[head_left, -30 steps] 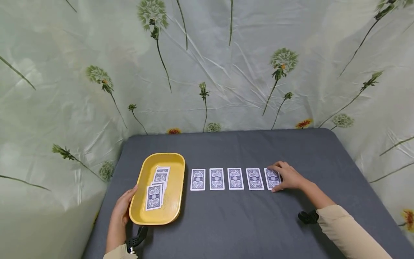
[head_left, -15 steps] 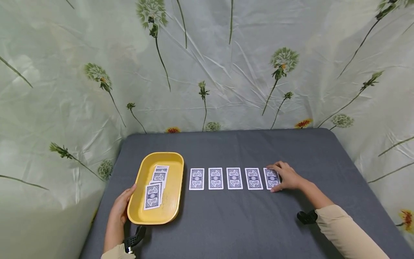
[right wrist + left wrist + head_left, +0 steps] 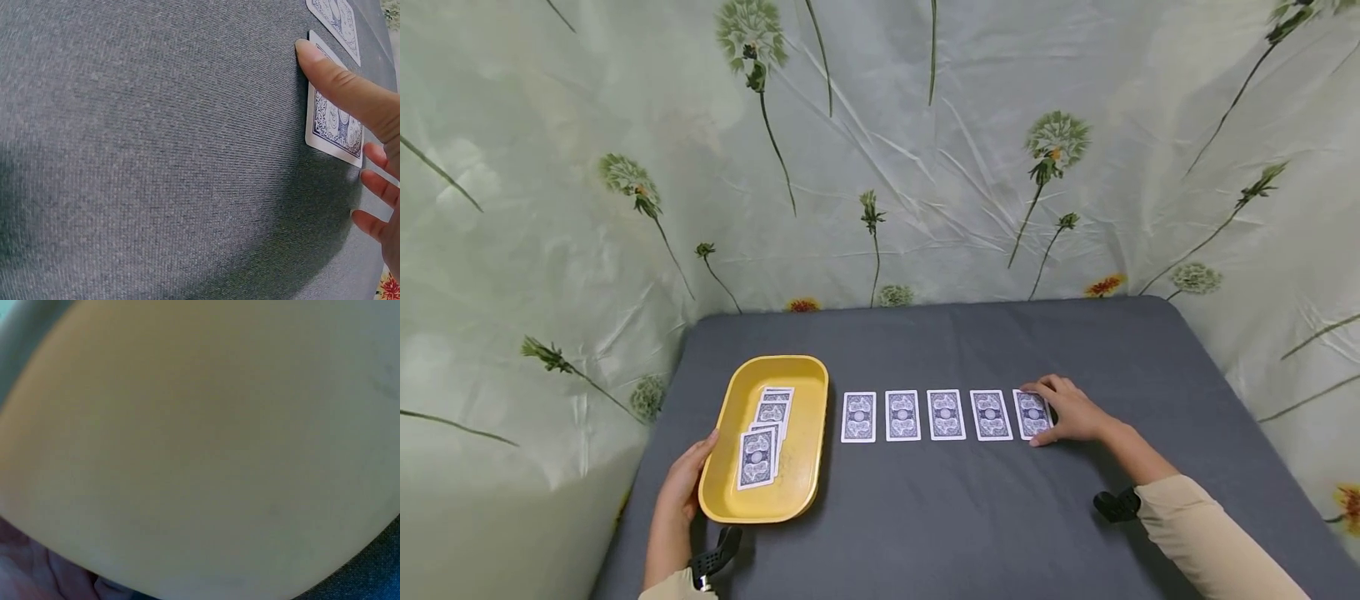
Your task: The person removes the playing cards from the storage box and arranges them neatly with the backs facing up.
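On the left, my left hand [image 3: 685, 479] grips the left rim of a yellow tray [image 3: 718, 492]. The tray's pale outer side [image 3: 206, 444] fills most of the left wrist view, with only a bit of that hand at the lower left. Several face-down playing cards [image 3: 756, 457] overlap inside the tray. At the right end of a row, my right hand [image 3: 1071, 411] holds a playing card [image 3: 1032, 412] across its length, thumb at the near edge and fingers at the far edge. The thumb [image 3: 347, 90] crosses that card in the right wrist view; its far edge is partly hidden.
Several more face-down cards [image 3: 946, 414] lie evenly spaced between the tray and my right hand. Grey cloth covers the table [image 3: 940, 517]. A flower-printed curtain [image 3: 925, 167] hangs behind it and along both sides.
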`<state>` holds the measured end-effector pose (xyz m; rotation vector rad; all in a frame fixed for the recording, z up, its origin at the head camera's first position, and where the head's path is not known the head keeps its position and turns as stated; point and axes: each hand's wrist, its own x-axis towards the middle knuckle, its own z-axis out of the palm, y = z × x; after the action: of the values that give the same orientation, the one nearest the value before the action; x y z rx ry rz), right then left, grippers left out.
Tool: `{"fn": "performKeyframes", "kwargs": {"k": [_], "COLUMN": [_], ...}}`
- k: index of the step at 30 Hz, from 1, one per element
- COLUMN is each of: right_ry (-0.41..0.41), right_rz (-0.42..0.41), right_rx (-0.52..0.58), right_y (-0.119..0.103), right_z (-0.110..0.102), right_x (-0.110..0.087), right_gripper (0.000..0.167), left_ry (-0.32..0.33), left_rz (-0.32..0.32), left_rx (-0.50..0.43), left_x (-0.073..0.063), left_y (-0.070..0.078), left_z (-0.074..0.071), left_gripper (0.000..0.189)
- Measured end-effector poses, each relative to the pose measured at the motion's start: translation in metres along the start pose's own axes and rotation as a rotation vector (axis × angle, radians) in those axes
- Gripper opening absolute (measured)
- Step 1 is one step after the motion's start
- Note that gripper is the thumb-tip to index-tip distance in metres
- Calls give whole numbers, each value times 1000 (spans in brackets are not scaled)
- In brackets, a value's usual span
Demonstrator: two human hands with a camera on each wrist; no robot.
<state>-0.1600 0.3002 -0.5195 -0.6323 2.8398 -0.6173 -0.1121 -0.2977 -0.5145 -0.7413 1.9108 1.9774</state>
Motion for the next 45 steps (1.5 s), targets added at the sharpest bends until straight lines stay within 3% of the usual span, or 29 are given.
{"fn": "performKeyframes", "kwargs": {"k": [5, 12, 16, 20, 24, 28, 34, 39, 45], "right_ry": [1, 0, 86, 203, 258, 259, 274, 198, 161], "right_rz": [-24, 53, 76, 40, -13, -51, -112, -80, -113], "right_rx": [-14, -48, -117, -120, -86, -26, 29, 62, 80], "right_y": [-6, -17, -30, -53, -83, -114, -149, -169, -206], "right_z": [4, -4, -5, 0, 8, 14, 25, 32, 46], "right_x": [6, 12, 22, 41, 68, 93, 116, 124, 138], "right_gripper": [85, 83, 76, 67, 60, 54, 51, 55, 58], "left_ry": [8, -57, -82, -26, 13, 31, 43, 38, 47], "left_rz": [1, 74, 117, 73, 25, 7, 34, 20, 4], "left_rx": [-1, -11, -34, -8, 9, 16, -17, -33, -17], "left_x": [0, 6, 4, 6, 4, 2, 5, 5, 3], "left_y": [6, 4, -4, -2, 3, 2, -3, -3, -1], "left_z": [-10, -12, -9, -3, -1, -1, 4, 7, -3], "left_gripper": [29, 36, 38, 43, 44, 44, 35, 52, 67]}}
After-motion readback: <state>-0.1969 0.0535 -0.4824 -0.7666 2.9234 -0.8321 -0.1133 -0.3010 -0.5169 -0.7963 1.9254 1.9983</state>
